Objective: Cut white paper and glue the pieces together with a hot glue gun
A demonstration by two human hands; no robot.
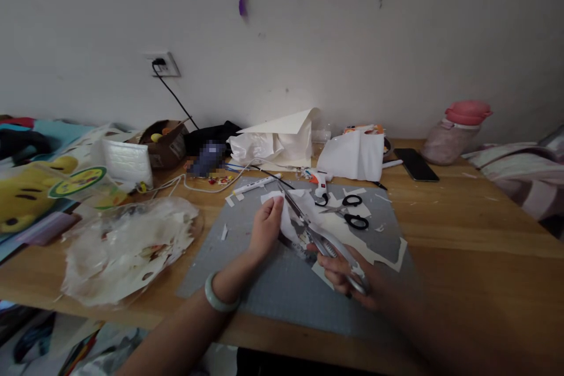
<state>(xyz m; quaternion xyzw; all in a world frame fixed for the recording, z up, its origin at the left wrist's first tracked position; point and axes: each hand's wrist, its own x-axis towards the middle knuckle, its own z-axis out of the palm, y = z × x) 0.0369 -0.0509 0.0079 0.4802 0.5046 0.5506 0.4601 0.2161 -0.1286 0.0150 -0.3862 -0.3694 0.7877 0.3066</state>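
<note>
My left hand [265,224] is closed on the edge of a piece of white paper [288,224], thumb on top, above the grey cutting mat [259,299]. In my right hand [346,270] is a large pair of grey-handled scissors [328,241], my fingers wrapped round its handles. Its blades point up and left and lie against the paper near my left thumb. Just beyond on the mat rest a smaller pair of black-handled scissors [355,211], a white and orange glue gun [321,183] and several paper scraps [396,258].
A plastic bag with paper scraps [127,252] lies left of the mat. Behind it stands a lidded plastic cup [88,185]. White cables [215,188] cross the back. A phone [416,164] and a pink-lidded jar [453,135] are at the back right, along the wall.
</note>
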